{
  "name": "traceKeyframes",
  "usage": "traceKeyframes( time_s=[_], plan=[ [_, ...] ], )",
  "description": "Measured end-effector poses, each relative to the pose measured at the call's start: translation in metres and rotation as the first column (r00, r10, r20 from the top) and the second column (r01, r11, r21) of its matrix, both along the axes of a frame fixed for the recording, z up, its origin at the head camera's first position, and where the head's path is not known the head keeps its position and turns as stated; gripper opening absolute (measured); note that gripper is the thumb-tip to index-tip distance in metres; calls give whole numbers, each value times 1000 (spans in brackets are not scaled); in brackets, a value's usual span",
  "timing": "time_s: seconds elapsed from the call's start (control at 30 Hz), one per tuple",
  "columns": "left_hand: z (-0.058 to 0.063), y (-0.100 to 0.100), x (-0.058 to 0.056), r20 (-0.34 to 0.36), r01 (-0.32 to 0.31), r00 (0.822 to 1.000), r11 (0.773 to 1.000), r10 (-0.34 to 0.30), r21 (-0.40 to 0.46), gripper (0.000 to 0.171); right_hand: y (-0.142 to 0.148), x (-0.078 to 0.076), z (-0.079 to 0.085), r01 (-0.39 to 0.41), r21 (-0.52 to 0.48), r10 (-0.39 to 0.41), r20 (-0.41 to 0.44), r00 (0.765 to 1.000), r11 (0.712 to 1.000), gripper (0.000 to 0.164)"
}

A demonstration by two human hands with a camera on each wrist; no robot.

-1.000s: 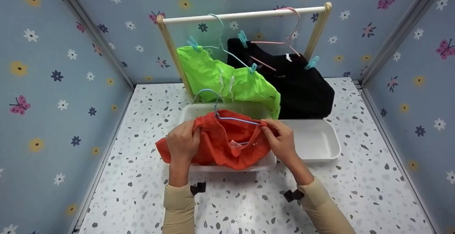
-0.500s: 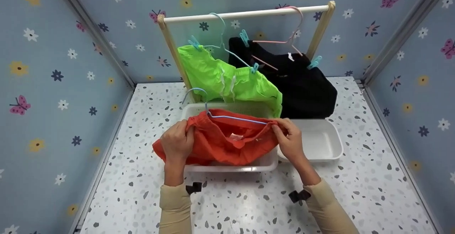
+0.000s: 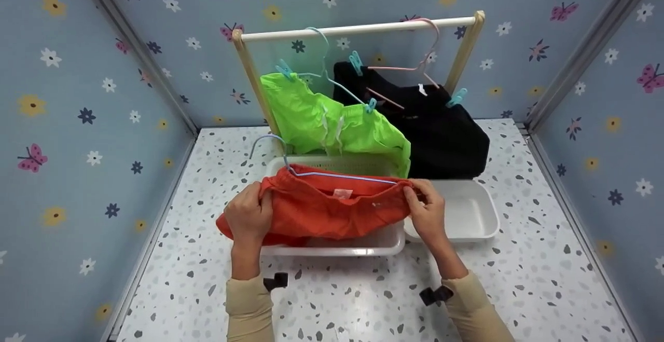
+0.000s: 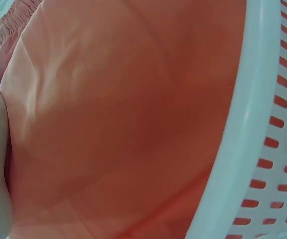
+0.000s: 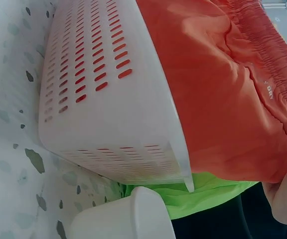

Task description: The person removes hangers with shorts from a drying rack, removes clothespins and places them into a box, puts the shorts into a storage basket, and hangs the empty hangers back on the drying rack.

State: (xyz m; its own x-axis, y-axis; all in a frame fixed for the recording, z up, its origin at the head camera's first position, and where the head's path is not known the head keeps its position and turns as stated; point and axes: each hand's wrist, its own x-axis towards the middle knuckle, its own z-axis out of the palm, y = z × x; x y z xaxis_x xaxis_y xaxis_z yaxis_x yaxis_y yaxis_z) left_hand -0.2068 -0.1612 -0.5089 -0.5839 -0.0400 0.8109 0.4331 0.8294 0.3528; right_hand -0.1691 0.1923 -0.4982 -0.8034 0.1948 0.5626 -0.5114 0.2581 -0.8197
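Both hands hold a pair of orange-red shorts (image 3: 332, 217) by the waistband, stretched wide over a white perforated basket (image 3: 337, 251). A blue-and-white striped hanger (image 3: 342, 177) lies inside the waistband, its hook standing up at the left. My left hand (image 3: 248, 215) grips the left end of the waistband; the hanger's end there is hidden. At the right end, my right hand (image 3: 428, 209) pinches the waistband between thumb and fingers, by the hanger's tip. A pale label shows inside the waist. In the right wrist view the shorts (image 5: 213, 99) hang over the basket's rim.
Behind the basket stands a rack with a white rail (image 3: 363, 29). Bright green shorts (image 3: 337, 124) and a black garment (image 3: 446, 139) hang from it on hangers with blue clothespins. A white tray (image 3: 467, 212) stands to the right of the basket.
My hands have moved apart, the left one leftward and the right one slightly rightward, pulling the waistband straighter. The hanger's hook has shifted left with the shorts.
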Motion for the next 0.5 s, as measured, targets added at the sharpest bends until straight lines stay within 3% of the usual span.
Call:
traceKeyframes(
  time_s=[0.23,0.5],
  plan=[
    [4,4,-3,-6,-1,1000,998,2,62,31,1,1,-3,5,25,-8,91,996,1000,10],
    [5,14,-1,16,10,1000,998,-11,61,33,3,4,-15,-38,19,33,226,974,999,15]
  ],
)
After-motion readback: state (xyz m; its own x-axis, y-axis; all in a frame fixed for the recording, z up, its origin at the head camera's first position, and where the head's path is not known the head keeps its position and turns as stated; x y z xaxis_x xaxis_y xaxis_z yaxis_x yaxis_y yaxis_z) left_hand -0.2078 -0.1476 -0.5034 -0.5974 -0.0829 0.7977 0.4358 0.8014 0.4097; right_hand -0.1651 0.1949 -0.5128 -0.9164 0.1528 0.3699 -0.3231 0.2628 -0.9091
